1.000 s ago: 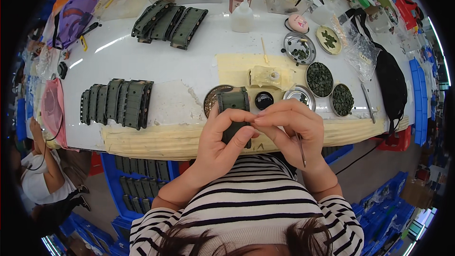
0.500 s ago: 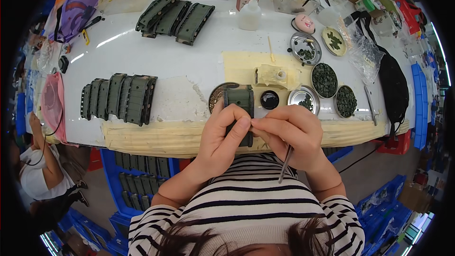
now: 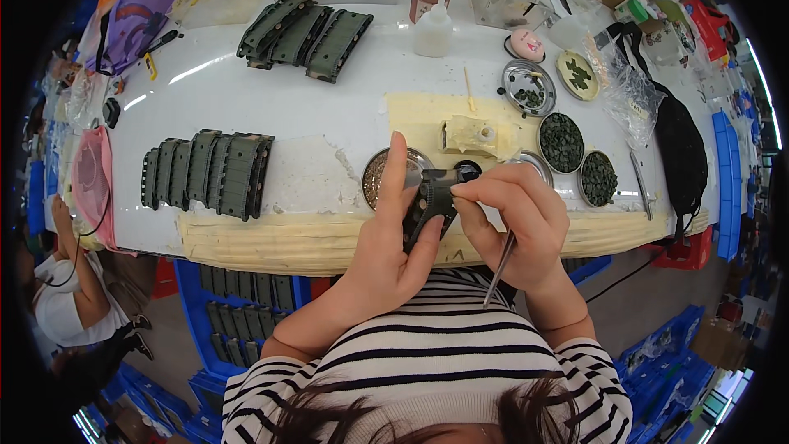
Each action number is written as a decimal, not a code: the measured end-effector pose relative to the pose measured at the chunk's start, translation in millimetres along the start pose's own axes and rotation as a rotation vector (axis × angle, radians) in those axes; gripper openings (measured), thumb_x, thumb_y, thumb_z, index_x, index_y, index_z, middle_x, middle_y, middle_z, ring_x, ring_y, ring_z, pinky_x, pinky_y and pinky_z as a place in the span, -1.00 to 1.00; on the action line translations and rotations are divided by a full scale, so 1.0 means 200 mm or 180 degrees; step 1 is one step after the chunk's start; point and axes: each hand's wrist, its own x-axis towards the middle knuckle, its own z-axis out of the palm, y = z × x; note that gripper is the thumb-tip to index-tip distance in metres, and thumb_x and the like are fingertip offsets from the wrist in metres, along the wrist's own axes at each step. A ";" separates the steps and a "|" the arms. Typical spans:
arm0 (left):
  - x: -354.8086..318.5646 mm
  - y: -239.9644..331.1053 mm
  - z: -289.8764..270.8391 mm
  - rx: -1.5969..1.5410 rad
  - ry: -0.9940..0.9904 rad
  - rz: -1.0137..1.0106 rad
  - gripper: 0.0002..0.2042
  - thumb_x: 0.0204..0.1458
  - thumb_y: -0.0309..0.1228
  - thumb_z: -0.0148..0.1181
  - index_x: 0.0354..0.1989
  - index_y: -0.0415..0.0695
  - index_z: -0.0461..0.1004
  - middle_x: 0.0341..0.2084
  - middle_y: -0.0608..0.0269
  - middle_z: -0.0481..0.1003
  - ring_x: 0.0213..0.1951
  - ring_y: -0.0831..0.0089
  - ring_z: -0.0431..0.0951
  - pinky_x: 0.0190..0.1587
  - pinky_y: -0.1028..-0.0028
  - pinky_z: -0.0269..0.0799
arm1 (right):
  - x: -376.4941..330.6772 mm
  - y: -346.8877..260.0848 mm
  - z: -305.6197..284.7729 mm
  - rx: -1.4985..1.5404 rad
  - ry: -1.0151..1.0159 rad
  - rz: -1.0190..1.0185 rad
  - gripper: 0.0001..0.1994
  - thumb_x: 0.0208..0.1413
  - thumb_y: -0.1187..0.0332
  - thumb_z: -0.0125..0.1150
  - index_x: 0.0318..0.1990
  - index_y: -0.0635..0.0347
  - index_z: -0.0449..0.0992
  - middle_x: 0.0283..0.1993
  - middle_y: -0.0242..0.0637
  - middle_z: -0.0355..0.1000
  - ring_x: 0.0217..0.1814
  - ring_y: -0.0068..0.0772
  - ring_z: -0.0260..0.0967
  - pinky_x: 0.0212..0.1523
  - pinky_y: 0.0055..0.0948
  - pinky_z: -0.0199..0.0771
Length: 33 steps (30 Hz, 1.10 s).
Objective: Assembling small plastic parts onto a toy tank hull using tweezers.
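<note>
My left hand [image 3: 385, 255] grips a dark green curved plastic part [image 3: 436, 191], thumb on its near side and index finger stretched straight up. The part is tilted. The fingertips of my right hand [image 3: 526, 222] meet its right edge, and a pair of metal tweezers [image 3: 500, 270] is tucked in the same hand, pointing back toward me. Whether a tiny piece sits between those fingertips is hidden. Just beyond the part are a round tin of small metallic bits [image 3: 374, 179] and a small black pot [image 3: 468, 166], partly covered.
Similar green parts stand in a row [image 3: 205, 173] at left and in a stack [image 3: 304, 37] farther back. Tins of green bits [image 3: 561, 141], a metal dish [image 3: 528, 89] and a taped yellow block [image 3: 481, 136] stand right of centre. A white squeeze bottle [image 3: 434, 31] is behind.
The green part has been turned and tilted in my left hand. My left index finger has straightened upward. My right fingers have shifted slightly right along with the part's edge.
</note>
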 end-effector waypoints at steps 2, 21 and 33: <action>0.00 0.05 -0.01 0.0263 -0.0214 -0.0331 -0.28 0.09 -0.65 0.00 0.40 -0.31 -0.23 -0.27 -0.08 0.48 -0.34 0.24 0.55 -0.24 0.50 0.41 | 0.00 0.02 0.02 -0.0071 0.0090 -0.0171 -0.72 -0.30 0.55 0.39 -0.32 0.27 0.53 -0.44 -0.27 0.41 -0.51 -0.31 0.40 -0.52 -0.44 0.39; -0.01 -0.02 -0.03 0.1012 -0.0194 0.0446 -0.33 -0.03 -0.68 0.08 0.32 -0.43 0.01 -0.43 -0.12 0.43 -0.48 0.12 0.46 -0.35 0.37 0.41 | -0.02 0.06 0.03 -0.0435 -0.0247 -0.0565 -0.66 -0.30 0.47 0.33 -0.23 0.27 0.57 -0.41 -0.35 0.43 -0.54 -0.47 0.32 -0.56 -0.54 0.24; -0.01 -0.01 -0.05 0.1638 -0.0252 0.0768 -0.27 -0.10 -0.70 0.10 0.33 -0.41 0.00 -0.48 -0.02 0.40 -0.47 0.16 0.43 -0.36 0.34 0.41 | -0.04 0.03 -0.01 -0.0508 -0.0515 -0.0630 -0.62 -0.23 0.42 0.28 -0.15 0.27 0.56 -0.31 -0.35 0.47 -0.55 -0.51 0.30 -0.55 -0.55 0.21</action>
